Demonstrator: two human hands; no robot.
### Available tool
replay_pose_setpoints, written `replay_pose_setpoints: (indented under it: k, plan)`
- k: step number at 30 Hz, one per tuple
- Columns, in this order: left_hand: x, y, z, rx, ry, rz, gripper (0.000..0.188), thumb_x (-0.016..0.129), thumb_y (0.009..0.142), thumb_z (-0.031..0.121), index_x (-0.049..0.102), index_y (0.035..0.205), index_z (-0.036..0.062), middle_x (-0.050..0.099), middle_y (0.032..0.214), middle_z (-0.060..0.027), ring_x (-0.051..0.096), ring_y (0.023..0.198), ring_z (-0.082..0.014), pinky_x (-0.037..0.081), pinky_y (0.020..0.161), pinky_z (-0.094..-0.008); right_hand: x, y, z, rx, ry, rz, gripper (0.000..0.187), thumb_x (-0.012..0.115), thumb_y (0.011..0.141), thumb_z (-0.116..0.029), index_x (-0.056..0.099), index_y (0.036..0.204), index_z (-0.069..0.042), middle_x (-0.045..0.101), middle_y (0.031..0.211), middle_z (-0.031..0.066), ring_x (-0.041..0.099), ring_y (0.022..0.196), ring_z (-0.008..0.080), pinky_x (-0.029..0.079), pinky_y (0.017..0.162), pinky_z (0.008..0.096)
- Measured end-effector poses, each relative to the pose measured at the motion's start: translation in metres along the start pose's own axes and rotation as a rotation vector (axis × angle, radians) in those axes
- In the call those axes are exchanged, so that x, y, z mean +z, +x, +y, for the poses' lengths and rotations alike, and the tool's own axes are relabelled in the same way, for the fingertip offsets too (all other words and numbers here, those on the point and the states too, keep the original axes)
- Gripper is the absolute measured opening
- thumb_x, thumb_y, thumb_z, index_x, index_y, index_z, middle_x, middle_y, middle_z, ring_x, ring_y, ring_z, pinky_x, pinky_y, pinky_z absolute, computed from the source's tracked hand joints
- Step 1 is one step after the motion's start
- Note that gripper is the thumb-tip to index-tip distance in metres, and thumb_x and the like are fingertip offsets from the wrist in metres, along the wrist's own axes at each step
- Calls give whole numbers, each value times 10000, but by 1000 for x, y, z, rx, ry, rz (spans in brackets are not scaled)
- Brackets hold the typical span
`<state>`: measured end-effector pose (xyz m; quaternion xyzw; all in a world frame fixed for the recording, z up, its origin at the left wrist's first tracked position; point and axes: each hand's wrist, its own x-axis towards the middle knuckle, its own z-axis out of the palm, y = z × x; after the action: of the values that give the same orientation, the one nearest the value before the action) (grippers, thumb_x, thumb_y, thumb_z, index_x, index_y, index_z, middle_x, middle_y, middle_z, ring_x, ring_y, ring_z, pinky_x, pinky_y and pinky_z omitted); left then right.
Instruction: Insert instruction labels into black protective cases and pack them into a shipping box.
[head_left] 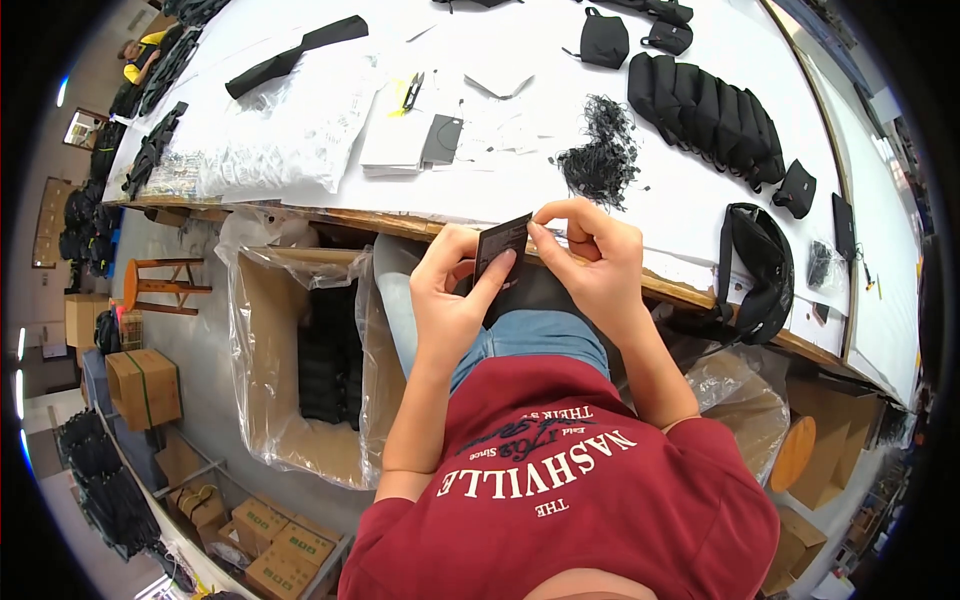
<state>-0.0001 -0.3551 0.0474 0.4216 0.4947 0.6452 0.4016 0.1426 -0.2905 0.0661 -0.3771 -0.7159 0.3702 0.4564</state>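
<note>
Above the table's front edge, my left hand (448, 290) grips a thin black card tag (504, 240) with pale print, its thumb pressed flat on the face. At the tag's upper right corner, the thumb and forefinger of my right hand (598, 262) are pinched together. Whether a thin string also lies in that pinch is too small to tell. Just beyond my hands, a tangled heap of black strings (600, 155) lies on the white table (540, 190). Farther left are a stack of white cards (392, 148), a dark card (442, 138) and small thread snips (413, 92).
Right of the strings runs a row of black pouches (708, 115), with an open black bag (757, 272) nearer the edge. Clear plastic bags (290, 140) cover the table's left part. A plastic-lined carton (270, 350) stands left of my legs, near a wooden stool (168, 286).
</note>
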Motion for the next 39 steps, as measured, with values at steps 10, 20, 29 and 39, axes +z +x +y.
replay_pose_setpoints:
  k: [10, 20, 29, 39]
  plan:
    - [-21, -19, -1, 222, 232, -190, 101, 635, 842, 59, 660, 904, -15, 547, 747, -46, 543, 661, -119, 447, 604, -253, -12, -18, 23, 308, 369, -252, 111, 676, 786, -6, 610, 871, -34, 412, 623, -107, 302, 546, -17, 187, 489, 177]
    - [-26, -37, -32, -238, -65, -243, 95, 562, 920, 117, 559, 934, 23, 548, 811, 10, 513, 756, -42, 423, 679, -196, 1, -24, 35, 351, 338, -567, 113, 692, 781, -25, 616, 864, -37, 432, 622, -93, 318, 538, -10, 208, 479, 176]
    - [-17, -10, -34, -160, -153, -116, 61, 574, 894, 82, 545, 897, 28, 537, 770, 29, 480, 652, -17, 401, 571, -175, 2, -22, 45, 595, 675, -701, 123, 562, 917, -157, 543, 947, -39, 566, 744, 0, 464, 483, 42, 340, 430, 176]
    - [-20, 152, -85, -158, 131, -285, 171, 585, 886, 205, 605, 875, 35, 597, 733, -14, 528, 642, -69, 441, 600, -217, -35, -6, 67, 586, 685, -417, 104, 596, 884, -127, 584, 864, -26, 578, 702, 16, 454, 465, 50, 349, 433, 186]
